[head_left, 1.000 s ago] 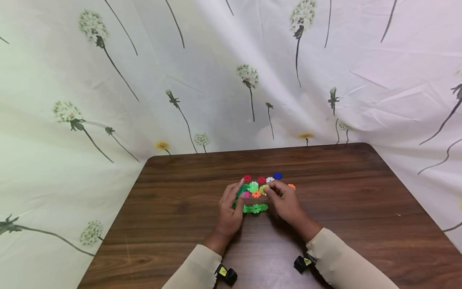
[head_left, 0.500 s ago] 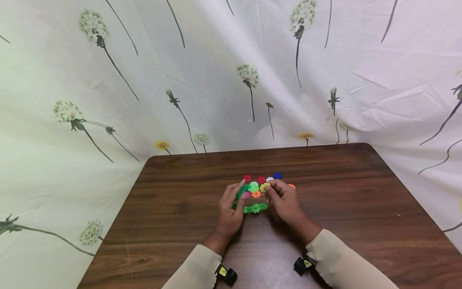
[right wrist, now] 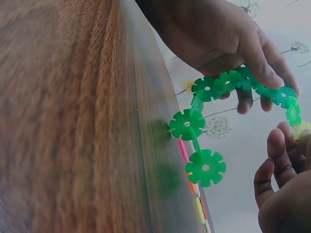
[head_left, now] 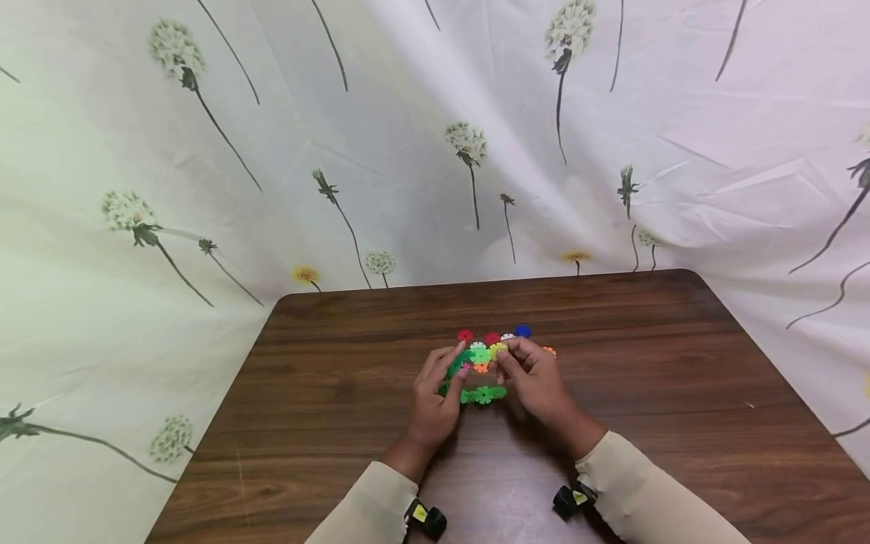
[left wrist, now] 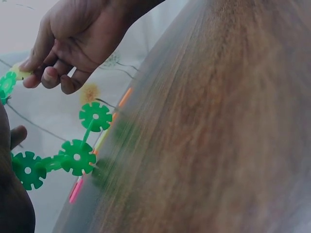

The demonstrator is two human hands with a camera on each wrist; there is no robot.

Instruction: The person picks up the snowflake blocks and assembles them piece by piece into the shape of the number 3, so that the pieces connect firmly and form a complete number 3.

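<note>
A curved chain of green snowflake discs [head_left: 483, 395] is held up over the table, its lower end hanging near the wood. My left hand [head_left: 435, 404] grips the chain's left side, thumb on the near side and fingers behind, as the right wrist view shows it [right wrist: 279, 92]. Between thumb and fingertips, my right hand [head_left: 540, 381] pinches a yellow snowflake disc [head_left: 498, 350] at the chain's upper end. That yellow disc [right wrist: 302, 130] touches the last green disc [right wrist: 293, 111]; whether their slots interlock is hidden by the fingers.
Loose discs lie on the brown table [head_left: 340, 453] beyond the hands: red [head_left: 465, 335], another red [head_left: 492, 338], blue [head_left: 522, 331], white [head_left: 507, 338], orange [head_left: 549, 351] and pink [head_left: 465, 367]. A dandelion-printed cloth [head_left: 408, 151] hangs behind the table.
The yellow disc has turned a little and shifted slightly away from me in the right fingers. The green chain has tilted and moved slightly; both hands stay nearly in place.
</note>
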